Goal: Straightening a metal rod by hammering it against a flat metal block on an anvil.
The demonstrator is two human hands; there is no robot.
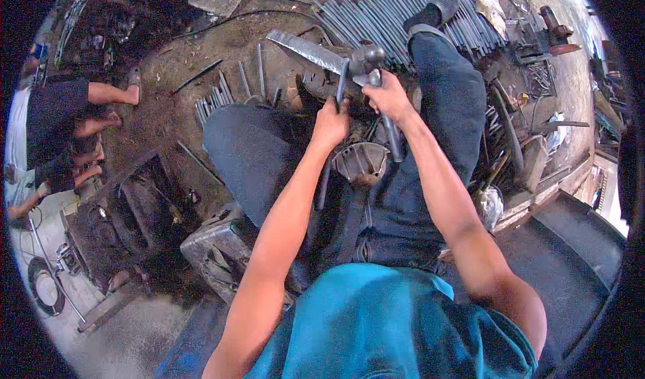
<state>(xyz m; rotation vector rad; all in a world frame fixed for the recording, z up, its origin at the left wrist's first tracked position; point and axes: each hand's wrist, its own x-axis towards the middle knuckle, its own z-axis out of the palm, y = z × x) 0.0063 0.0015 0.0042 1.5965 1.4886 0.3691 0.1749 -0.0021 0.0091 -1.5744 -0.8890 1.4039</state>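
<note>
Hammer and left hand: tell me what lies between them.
In the head view, only the thin dark rod that the left hand grips runs up toward the hammer held by the right hand.

Position: head-worn, above the person's lap (376, 198)
Facing: steeply down, slightly forward of the lap
Nearness: close, within arm's reach
Lens: wide fisheye

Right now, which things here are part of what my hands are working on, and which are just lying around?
In use: hammer in right hand; thin metal rod in left hand; flat metal bar.
Lying about: bundle of rods, metal box, cable coil.
</note>
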